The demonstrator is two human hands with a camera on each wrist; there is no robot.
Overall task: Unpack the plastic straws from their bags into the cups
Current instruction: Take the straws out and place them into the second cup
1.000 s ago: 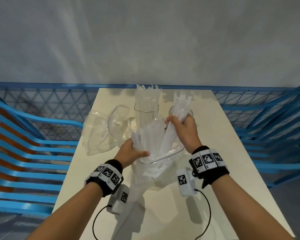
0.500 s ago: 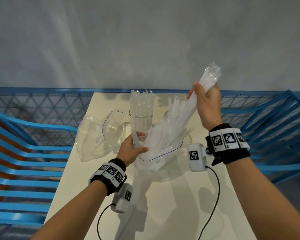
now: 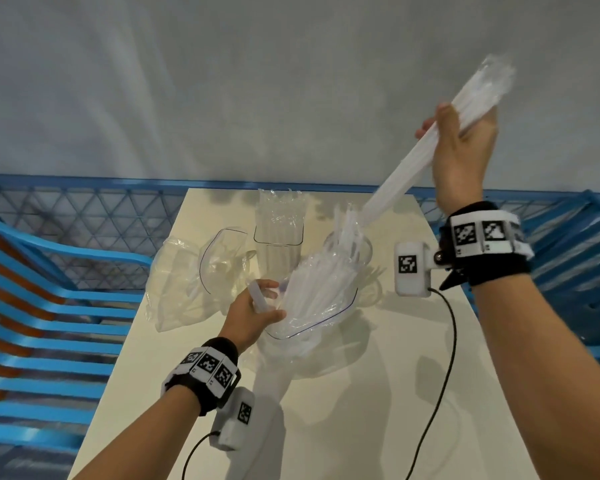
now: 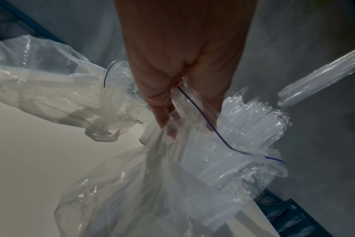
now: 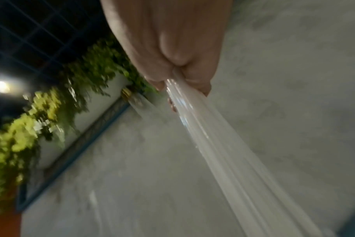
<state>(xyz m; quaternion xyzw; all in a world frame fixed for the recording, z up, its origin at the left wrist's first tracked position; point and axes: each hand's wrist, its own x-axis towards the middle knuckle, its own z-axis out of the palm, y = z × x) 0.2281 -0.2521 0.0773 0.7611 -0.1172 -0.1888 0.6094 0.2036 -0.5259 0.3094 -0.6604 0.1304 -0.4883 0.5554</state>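
Right hand (image 3: 459,157) raised, gripping straw bundle (image 3: 426,157), left hand (image 3: 248,315) pinching bag (image 3: 312,317) rim

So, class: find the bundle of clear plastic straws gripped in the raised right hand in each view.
Head: bundle of clear plastic straws upper right, slanting down-left.
Left wrist: its lower end at the right edge.
Right wrist: centre, running lower right.
Shared landmark: grey wall.

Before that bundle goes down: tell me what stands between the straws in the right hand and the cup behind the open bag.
The right hand holds the straw bundle high, its lower end clear of the open bag. The cup already holds straws leaning out of its mouth; otherwise nothing visible blocks the way.
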